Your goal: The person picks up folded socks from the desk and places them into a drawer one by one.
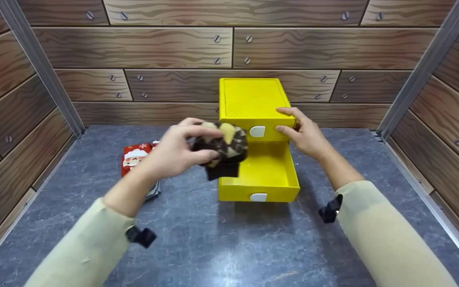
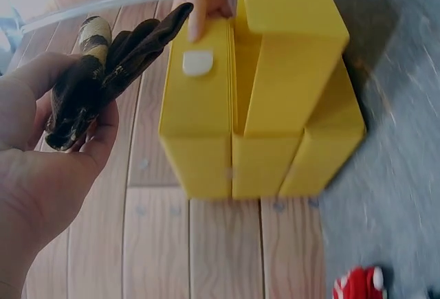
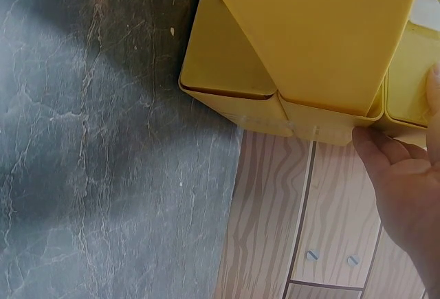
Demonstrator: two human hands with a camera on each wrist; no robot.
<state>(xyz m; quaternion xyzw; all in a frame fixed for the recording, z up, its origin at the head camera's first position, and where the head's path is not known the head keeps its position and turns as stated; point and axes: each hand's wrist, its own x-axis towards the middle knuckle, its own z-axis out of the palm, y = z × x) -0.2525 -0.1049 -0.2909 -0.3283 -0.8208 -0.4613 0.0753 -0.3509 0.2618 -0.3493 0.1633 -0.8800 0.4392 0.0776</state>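
Observation:
My left hand (image 1: 175, 147) grips a folded pair of dark brown camouflage-patterned socks (image 1: 229, 149) with a yellow patch. The socks are in the air, left of a yellow drawer cabinet (image 1: 253, 97) and near its pulled-out drawer (image 1: 259, 192). In the left wrist view, the fingers and thumb hold the folded socks (image 2: 86, 86) from below. My right hand (image 1: 307, 133) holds the cabinet's upper right front corner, with the thumb on the top drawer's front and a finger on the top. In the right wrist view its other fingers touch the cabinet's side (image 3: 337, 127). Inside the pulled-out drawer, bare yellow floor shows.
On the grey marbled table (image 1: 185, 239), left of the cabinet, lies a folded red fabric item with a Santa picture (image 1: 136, 155). A grey item (image 1: 154, 191) beside it is mostly behind the left forearm. Wood-patterned walls (image 1: 134, 48) surround the table on three sides.

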